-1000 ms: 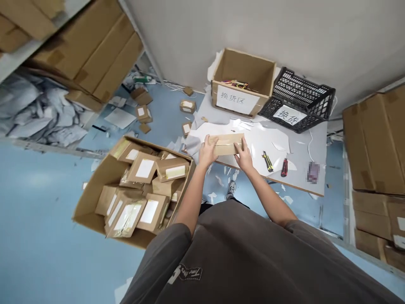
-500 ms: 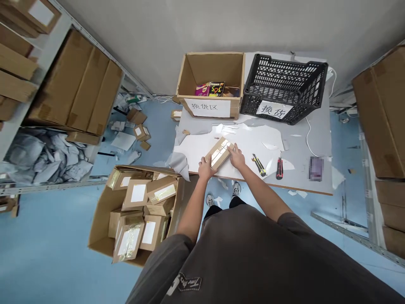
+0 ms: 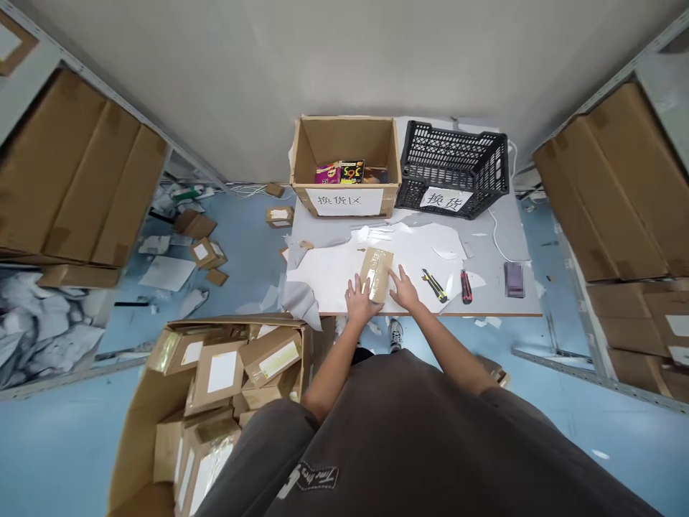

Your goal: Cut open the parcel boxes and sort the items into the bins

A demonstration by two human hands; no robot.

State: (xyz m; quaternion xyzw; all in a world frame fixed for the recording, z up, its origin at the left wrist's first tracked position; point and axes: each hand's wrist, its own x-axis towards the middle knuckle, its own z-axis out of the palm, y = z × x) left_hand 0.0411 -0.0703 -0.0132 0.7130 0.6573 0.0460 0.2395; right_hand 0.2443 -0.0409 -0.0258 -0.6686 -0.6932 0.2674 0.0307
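A small taped cardboard box [image 3: 378,267] lies near the table's front edge, its brown face with a shiny strip of tape turned up. My left hand [image 3: 361,301] rests at its lower left corner, fingers spread and touching it. To the right, my right hand [image 3: 403,289] has its fingers stretched out, the tips at or very near the box's side; contact there is hard to tell. Right of that hand lie a yellow-and-black utility knife [image 3: 435,286] and a red-and-black utility knife [image 3: 466,286].
Behind stand an open carton [image 3: 347,203] with several colourful packs and a black plastic crate [image 3: 455,176]. A large carton [image 3: 132,431] full of small boxes stands at the lower left. Paper scraps [image 3: 323,269] lie on the table [image 3: 498,291]; shelves flank both sides.
The box has turned from its white-labelled face to a plain taped face and now lies straighter. My hands have loosened from their grip on its ends, and my view has shifted.
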